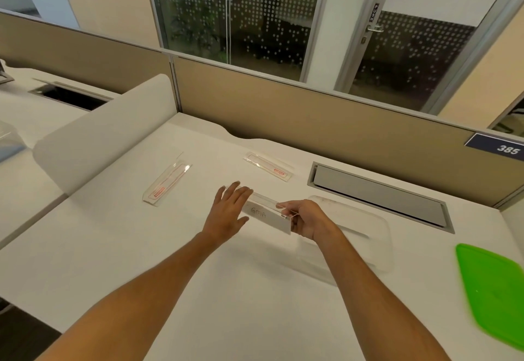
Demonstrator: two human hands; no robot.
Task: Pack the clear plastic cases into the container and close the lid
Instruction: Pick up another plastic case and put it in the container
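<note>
Both hands (263, 213) hold a clear case (268, 213) between them.

The flat rectangular plastic lid (493, 292) is bright green. Two long clear plastic cases (166, 184) (268, 166) carry red outlines and small red labels. The smooth desk top (198, 289) is plain white; the upright fabric partition panel (326, 122) is tan.

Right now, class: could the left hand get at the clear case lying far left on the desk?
Probably yes. The left hand is open, only resting against the held case, which the right hand grips. Bare desk lies between it and the far-left case; nothing blocks the way.
</note>
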